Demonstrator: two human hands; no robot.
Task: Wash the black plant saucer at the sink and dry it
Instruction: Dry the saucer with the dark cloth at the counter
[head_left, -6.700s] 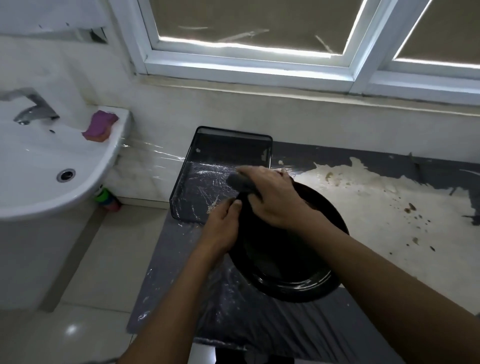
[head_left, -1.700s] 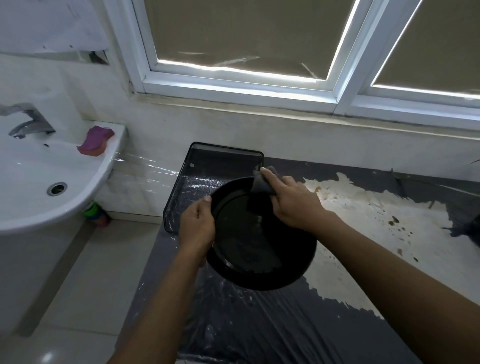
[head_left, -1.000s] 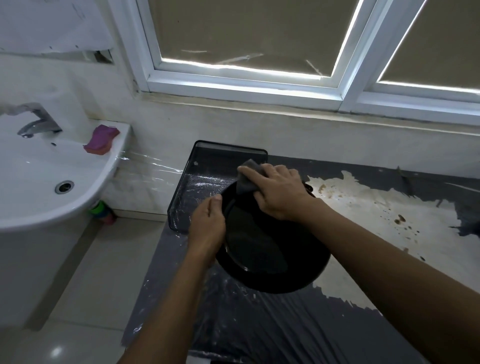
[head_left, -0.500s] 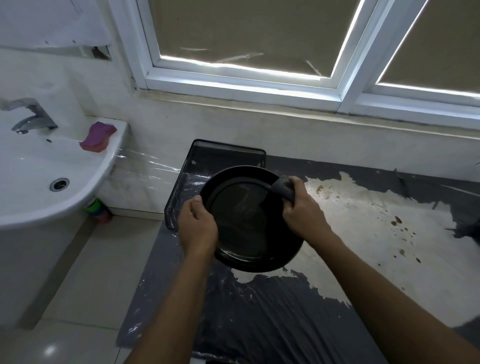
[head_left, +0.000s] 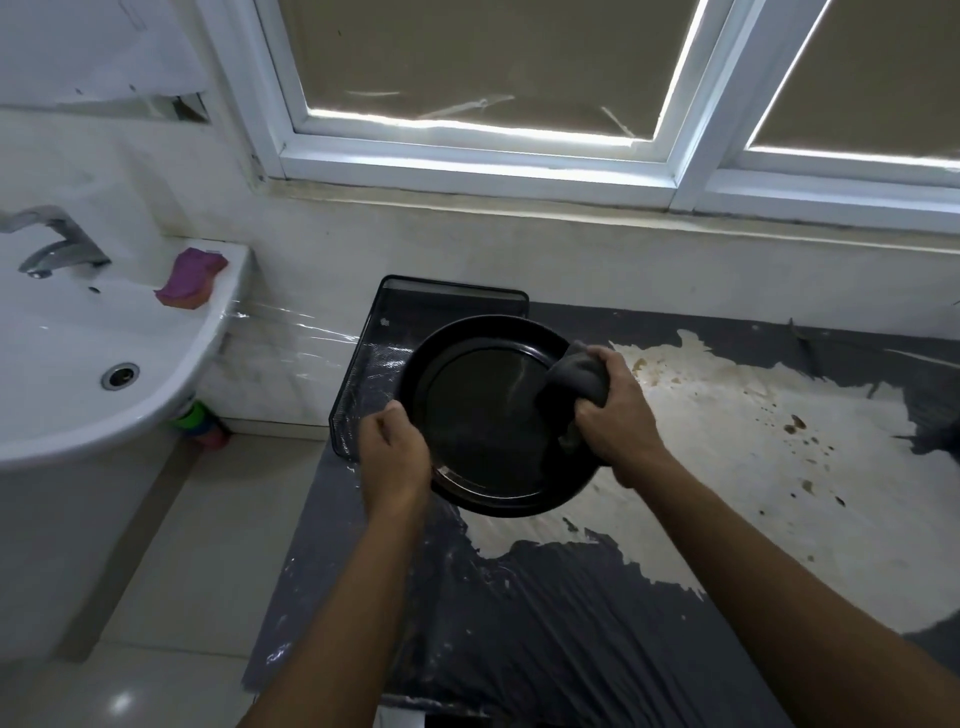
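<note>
Gripping the black plant saucer (head_left: 493, 415) by its left rim with my left hand (head_left: 394, 451), I hold it tilted above the counter (head_left: 727, 441), my right hand (head_left: 615, 410) pressing a bunched grey cloth (head_left: 575, 375) against its right rim.

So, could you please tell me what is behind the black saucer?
A black mesh tray sits behind the saucer, by the wall; the saucer covers its right part, so anything there cannot be seen.
</note>
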